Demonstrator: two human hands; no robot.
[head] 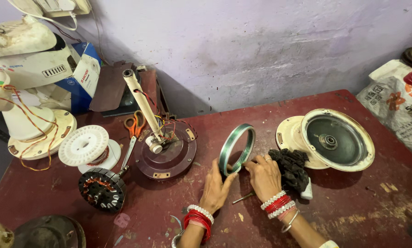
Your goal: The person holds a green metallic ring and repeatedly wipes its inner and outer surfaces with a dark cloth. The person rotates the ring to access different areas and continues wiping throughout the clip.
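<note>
Left hand (215, 186): clamped on the lower rim of the metal ring (237, 149), thumb pressed against its edge.
Right hand (264, 177): fingers curled down, tips touching the ring's lower right side and the bench beneath it.
Hands: close together, both on the ring, wrists loaded with red and white bangles.
Metal ring: standing on edge, tilted, greenish-silver, near the middle of the dark red bench (353, 211).
Black toothed part (292, 167): lying just beside the right hand, on its right.
Cream motor cover (337, 138): open side up, further right, bearing visible at its centre.
Small bolt (242, 198): flat on the bench between the two wrists.
Maroon fan base (169, 154): left of the ring, cream downrod (141, 103) leaning up out of it, red and yellow wires at the joint.
Scissors (133, 128): orange handles, lying just left of the maroon base.
White spool (84, 146): further left, copper wire wound on it.
Stator (102, 188): black, copper windings, below the spool.
</note>
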